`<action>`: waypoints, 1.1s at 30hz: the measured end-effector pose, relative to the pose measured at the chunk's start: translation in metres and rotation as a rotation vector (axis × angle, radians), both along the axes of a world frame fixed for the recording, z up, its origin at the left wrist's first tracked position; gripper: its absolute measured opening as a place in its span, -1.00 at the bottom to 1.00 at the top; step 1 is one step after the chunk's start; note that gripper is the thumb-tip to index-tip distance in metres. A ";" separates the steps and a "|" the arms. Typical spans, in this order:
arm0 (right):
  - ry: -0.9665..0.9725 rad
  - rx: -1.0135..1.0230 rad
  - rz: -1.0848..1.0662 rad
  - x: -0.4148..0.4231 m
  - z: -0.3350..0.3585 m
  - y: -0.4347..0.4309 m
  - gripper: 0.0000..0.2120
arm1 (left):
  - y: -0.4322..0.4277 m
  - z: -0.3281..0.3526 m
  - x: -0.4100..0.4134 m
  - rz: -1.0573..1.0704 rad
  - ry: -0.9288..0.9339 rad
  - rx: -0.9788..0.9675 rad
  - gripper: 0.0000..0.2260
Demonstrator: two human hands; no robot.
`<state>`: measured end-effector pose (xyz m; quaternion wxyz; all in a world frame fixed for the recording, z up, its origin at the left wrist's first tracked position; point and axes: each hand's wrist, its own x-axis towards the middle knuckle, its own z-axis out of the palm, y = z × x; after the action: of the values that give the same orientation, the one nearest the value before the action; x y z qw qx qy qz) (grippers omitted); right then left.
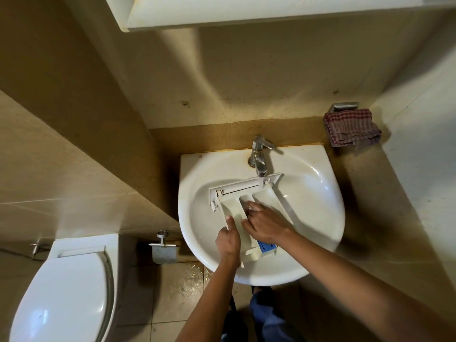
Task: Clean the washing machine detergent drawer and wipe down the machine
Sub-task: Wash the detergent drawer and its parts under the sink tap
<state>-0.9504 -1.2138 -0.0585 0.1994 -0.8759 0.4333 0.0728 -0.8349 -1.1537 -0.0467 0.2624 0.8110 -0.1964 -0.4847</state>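
The white detergent drawer (pixel 267 193) lies in the white sink (pixel 308 183), its front panel toward the tap (pixel 259 156). Water runs from the tap onto the drawer's far right corner. My left hand (pixel 228 240) grips the drawer's near left wall, thumb lying along the edge. My right hand (pixel 262 222) lies over the middle compartment with its fingers inside, rubbing the bottom; whether it holds anything there is hidden. A blue insert (pixel 266 248) shows at the drawer's near end, under my right wrist.
A checked red cloth (pixel 351 128) hangs on a metal holder on the wall right of the sink. A toilet (pixel 66 292) with shut lid stands at the left, a paper holder (pixel 164 250) between it and the sink. The floor tiles below the sink look wet.
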 end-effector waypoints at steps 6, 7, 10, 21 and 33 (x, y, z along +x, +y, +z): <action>-0.120 -0.090 0.178 -0.006 0.000 0.008 -0.46 | 0.018 0.009 0.006 0.093 -0.055 -0.059 -0.37; -0.101 -0.174 0.219 -0.005 0.002 0.004 -0.50 | 0.021 0.012 0.005 0.110 -0.057 -0.074 -0.38; -0.045 -0.323 0.249 0.007 0.009 -0.004 -0.54 | 0.029 0.022 0.004 0.131 -0.069 -0.105 -0.48; -0.270 -0.179 0.250 0.035 0.020 0.006 -0.55 | 0.024 0.047 0.031 0.259 -0.187 -0.099 -0.47; -0.149 0.008 0.312 0.058 0.044 -0.014 -0.47 | 0.026 0.062 0.026 0.423 -0.165 -0.093 -0.39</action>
<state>-0.8926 -1.2282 -0.0146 0.2209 -0.9347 0.2756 0.0395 -0.8091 -1.1274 0.0156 0.3781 0.8581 -0.0649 -0.3413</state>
